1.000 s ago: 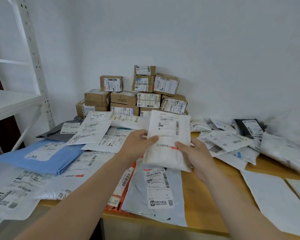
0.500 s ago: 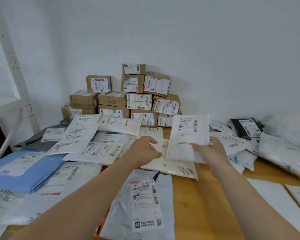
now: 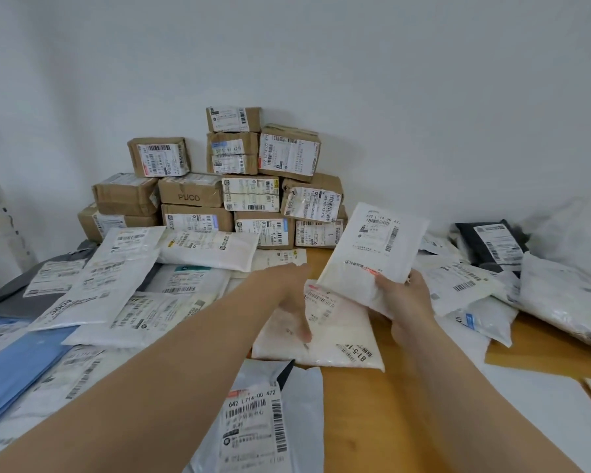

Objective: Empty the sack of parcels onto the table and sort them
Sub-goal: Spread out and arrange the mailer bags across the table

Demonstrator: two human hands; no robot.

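Note:
My right hand (image 3: 401, 295) grips the lower corner of a white mailer bag (image 3: 372, 254) and holds it tilted above the wooden table (image 3: 362, 414). My left hand (image 3: 289, 295) reaches forward with fingers extended down onto a cream mailer (image 3: 328, 339) lying flat on the table; the fingertips touch it. White and cream mailers (image 3: 123, 278) lie spread over the left of the table. More white bags (image 3: 471, 288) are heaped on the right. No sack is clearly in view.
A pile of brown cardboard boxes (image 3: 219, 196) stands against the back wall. A grey mailer (image 3: 267, 421) lies at the near edge. A blue bag (image 3: 17, 367) is at the left, a black bag (image 3: 492, 244) at the back right. A white shelf post (image 3: 0, 216) stands far left.
My left hand let go of the white mailer and went down onto the cream mailer. My right hand carried the white mailer to the right and further back. The view shifted rightward.

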